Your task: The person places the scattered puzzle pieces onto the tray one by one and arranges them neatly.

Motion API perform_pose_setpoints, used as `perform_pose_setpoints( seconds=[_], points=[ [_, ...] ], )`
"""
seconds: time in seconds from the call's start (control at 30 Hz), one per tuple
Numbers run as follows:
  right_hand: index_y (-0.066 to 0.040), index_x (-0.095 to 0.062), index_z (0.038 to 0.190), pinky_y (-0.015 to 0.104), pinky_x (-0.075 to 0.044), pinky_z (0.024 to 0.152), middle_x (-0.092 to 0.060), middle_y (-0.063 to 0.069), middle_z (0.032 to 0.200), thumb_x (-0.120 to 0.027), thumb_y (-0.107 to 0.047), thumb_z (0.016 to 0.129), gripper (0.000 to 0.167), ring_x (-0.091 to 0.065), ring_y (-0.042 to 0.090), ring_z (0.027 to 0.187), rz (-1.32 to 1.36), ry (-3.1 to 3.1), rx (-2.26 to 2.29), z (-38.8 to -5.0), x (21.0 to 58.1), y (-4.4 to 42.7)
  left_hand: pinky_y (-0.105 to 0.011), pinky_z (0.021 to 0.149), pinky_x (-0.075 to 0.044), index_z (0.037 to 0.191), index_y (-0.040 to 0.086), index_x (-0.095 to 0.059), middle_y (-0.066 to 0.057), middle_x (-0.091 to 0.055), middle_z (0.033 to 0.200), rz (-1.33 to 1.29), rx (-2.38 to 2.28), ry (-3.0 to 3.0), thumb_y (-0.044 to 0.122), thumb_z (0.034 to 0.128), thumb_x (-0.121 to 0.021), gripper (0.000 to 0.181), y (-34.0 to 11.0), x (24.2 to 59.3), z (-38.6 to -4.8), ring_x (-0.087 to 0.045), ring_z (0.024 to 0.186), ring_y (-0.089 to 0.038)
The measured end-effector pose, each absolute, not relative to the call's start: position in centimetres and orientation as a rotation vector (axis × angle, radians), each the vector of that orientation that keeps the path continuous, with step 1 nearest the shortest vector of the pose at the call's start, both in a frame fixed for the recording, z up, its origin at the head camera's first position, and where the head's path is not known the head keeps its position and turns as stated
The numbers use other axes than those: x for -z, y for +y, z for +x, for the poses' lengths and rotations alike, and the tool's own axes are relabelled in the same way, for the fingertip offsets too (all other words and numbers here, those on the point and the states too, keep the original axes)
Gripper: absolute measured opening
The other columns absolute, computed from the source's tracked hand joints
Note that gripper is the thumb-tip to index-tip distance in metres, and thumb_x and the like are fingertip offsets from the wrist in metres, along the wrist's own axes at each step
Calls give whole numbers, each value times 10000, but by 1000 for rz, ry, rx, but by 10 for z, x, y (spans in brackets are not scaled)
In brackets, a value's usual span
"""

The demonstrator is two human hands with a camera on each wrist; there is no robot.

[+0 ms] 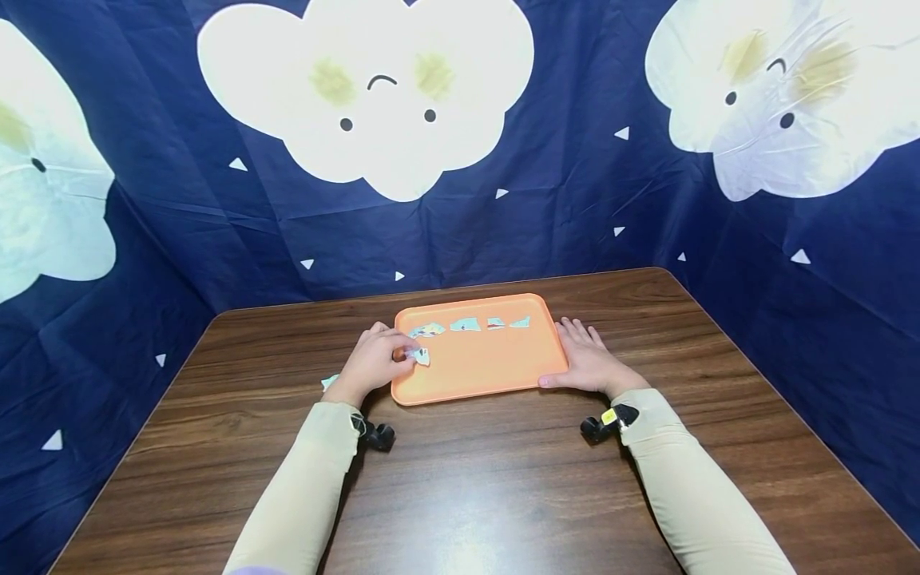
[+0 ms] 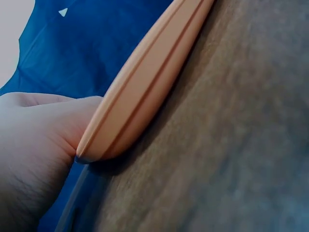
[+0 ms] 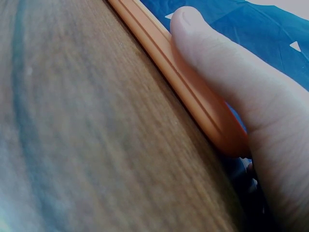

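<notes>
An orange tray (image 1: 489,363) lies on the table, with a row of irregular, light blue printed scraps along its far side: a wide one (image 1: 428,329), a second (image 1: 465,324), a small one (image 1: 496,323) and a pointed one (image 1: 521,323). My left hand (image 1: 374,359) reaches over the tray's left rim and pinches another light blue scrap (image 1: 422,357) just above or on the tray floor; which, I cannot tell. My right hand (image 1: 589,359) rests at the tray's right end, fingers spread straight, thumb (image 3: 207,53) on the near rim.
Another pale blue scrap (image 1: 329,382) lies on the wooden table (image 1: 460,479) left of the tray, partly behind the left wrist. Dark blue cloth (image 1: 431,239) with white clouds hangs behind and beside the table.
</notes>
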State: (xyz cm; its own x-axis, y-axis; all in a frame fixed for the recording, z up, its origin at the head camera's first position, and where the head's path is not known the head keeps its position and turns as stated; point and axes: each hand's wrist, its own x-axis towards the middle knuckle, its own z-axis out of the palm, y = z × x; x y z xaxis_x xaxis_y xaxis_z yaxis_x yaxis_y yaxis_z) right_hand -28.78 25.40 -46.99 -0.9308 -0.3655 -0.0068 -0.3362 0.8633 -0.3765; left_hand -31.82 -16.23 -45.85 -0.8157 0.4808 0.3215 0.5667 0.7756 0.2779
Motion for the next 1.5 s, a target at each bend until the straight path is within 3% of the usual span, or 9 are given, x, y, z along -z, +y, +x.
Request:
perform_pose_setpoints(
  seconds=[0.43, 0.67, 0.97, 1.3, 1.5],
  points=[
    [53, -123, 1588, 576, -3, 1205, -86, 260, 1657, -668, -764, 752, 1290, -39, 397, 1541, -566, 2956, 578, -289, 472, 255, -461, 864, -358, 1077, 169, -784, 7, -688, 953, -749, 591, -2805, 263, 892, -747, 211, -161, 461, -325, -478, 956, -250],
    [58, -128, 1585, 585, -9, 1202, -88, 271, 1653, -675, -761, 750, 1291, -44, 405, 1539, -565, 2959, 586, -289, 471, 256, -506, 911, -363, 1089, 162, -785, -38, -710, 1181, -758, 635, -2796, 247, 906, -743, 206, -163, 463, -324, -492, 1013, -283],
    [56, -134, 1585, 574, -10, 1207, -90, 265, 1654, -673, -763, 750, 1289, -49, 410, 1538, -564, 2959, 586, -288, 470, 254, -514, 948, -338, 1154, 126, -739, -32, -715, 1110, -722, 782, -2700, 248, 882, -792, 302, -171, 460, -322, -503, 1051, -303],
    [58, -134, 1585, 591, -8, 1202, -88, 271, 1652, -673, -753, 756, 1278, -42, 428, 1533, -561, 2966, 572, -288, 471, 255, -566, 1006, -331, 1197, 73, -695, -89, -680, 1187, -631, 817, -2691, 224, 901, -765, 339, -207, 450, -313, -533, 1119, -330],
    [63, -139, 1582, 595, -14, 1201, -91, 278, 1649, -672, -759, 752, 1284, -46, 433, 1531, -569, 2964, 584, -288, 471, 255, -520, 911, -477, 1263, 30, -645, -130, -636, 1217, -586, 916, -2662, 207, 913, -757, 408, -234, 456, -306, -620, 1023, -333]
  ],
)
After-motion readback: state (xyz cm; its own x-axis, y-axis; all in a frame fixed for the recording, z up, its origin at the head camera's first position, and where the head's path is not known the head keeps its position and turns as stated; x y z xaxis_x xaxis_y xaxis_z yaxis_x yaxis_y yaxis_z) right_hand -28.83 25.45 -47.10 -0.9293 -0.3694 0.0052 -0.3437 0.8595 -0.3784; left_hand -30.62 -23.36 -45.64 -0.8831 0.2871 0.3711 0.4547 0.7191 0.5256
